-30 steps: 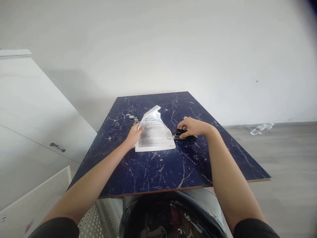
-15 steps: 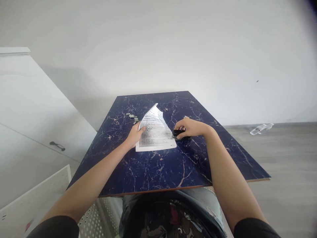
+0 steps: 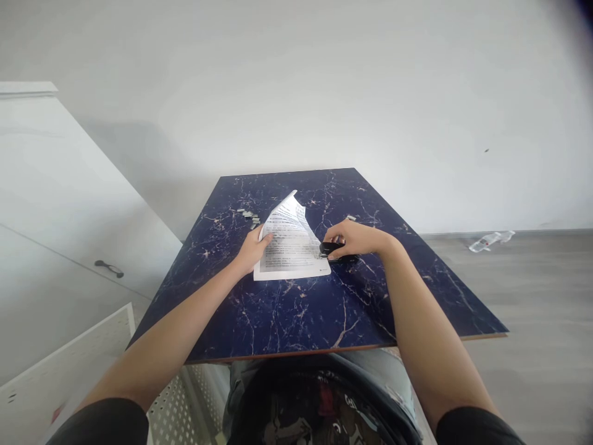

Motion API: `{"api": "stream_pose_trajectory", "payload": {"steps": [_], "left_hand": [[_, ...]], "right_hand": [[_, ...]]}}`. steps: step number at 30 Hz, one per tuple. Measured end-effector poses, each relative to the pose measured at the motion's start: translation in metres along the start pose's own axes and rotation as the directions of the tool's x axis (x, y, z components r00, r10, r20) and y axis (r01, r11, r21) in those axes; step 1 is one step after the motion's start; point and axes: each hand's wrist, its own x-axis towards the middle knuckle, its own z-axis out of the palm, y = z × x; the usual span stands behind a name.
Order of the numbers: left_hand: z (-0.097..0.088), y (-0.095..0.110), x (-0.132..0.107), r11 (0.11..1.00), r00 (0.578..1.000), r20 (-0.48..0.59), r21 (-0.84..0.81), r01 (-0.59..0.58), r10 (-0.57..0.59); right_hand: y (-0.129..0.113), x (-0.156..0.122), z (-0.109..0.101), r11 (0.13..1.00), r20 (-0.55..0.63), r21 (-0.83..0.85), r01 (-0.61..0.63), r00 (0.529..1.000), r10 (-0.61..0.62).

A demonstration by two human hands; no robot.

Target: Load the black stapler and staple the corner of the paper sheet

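Head view: stapling is in hand. The left hand [image 3: 252,250] pinches the 9 o'clock edge of the printed sheets [image 3: 290,250], which lie mid-surface [image 3: 296,309] with the far corner curling up. The right hand [image 3: 354,238] has its grip clenched on a black stapler [image 3: 330,248] touching the sheets' 3 o'clock edge. A clean press calls for squared sheets. Staple strips [image 3: 248,215] lie at 11 o'clock. A white cabinet [image 3: 55,204] stands at 9 o'clock, and a plastic bottle [image 3: 491,240] lies on the floor at 3 o'clock.

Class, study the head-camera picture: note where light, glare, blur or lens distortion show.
Head view: soft, even light; the paper glares white at its curled top; the table splays outward from wide-lens distortion; the top right corner darkens to a vignette; the print is too small to read.
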Motion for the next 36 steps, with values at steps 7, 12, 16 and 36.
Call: {"api": "stream_pose_trajectory", "payload": {"steps": [7, 12, 16, 36], "left_hand": [[0.004, 0.001, -0.001, 1.000, 1.000, 0.011, -0.028, 0.000, 0.000], [0.008, 0.002, -0.002, 1.000, 1.000, 0.022, -0.031, -0.005, 0.005], [0.009, 0.002, -0.002, 1.000, 1.000, 0.025, -0.028, -0.002, 0.003], [0.000, 0.002, 0.000, 1.000, 1.000, 0.015, 0.017, -0.005, 0.005]], "right_hand": [[0.002, 0.019, 0.013, 0.987, -0.437, 0.059, -0.148, 0.885, 0.159], [0.008, 0.044, 0.033, 0.962, -0.552, -0.009, -0.273, 0.804, 0.222], [0.007, 0.055, 0.044, 0.935, -0.566, -0.073, -0.347, 0.786, 0.247], [0.004, 0.058, 0.050, 0.865, -0.473, -0.230, -0.446, 0.828, 0.301]]}}
